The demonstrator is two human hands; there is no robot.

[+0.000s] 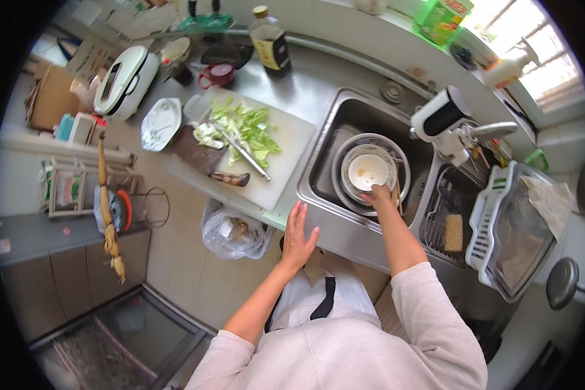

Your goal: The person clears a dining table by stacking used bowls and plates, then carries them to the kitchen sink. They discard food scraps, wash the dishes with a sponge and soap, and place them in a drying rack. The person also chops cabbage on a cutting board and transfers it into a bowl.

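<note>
My right hand (379, 197) reaches into the left basin of the steel sink (307, 184), its fingers closed on the near rim of a small white bowl (368, 169). Brownish spots show inside that bowl. It sits in a patterned dish (351, 158), which rests within a larger metal bowl (337, 170). Chopsticks (397, 195) lean along the right side of this stack. My left hand (299, 237) is open at the counter's front edge, fingers stretched out, holding nothing. To its upper left lies a white cutting board (295, 142) with chopped green leaves (257, 133).
On the board are a wooden-handled cleaver (231, 178) and a long metal-handled tool (246, 156). A bagged bin (237, 234) stands below the counter. Behind are a dark sauce bottle (270, 49) and red cup (218, 74). Right: faucet (458, 123), sponge (454, 233), dish rack (487, 221).
</note>
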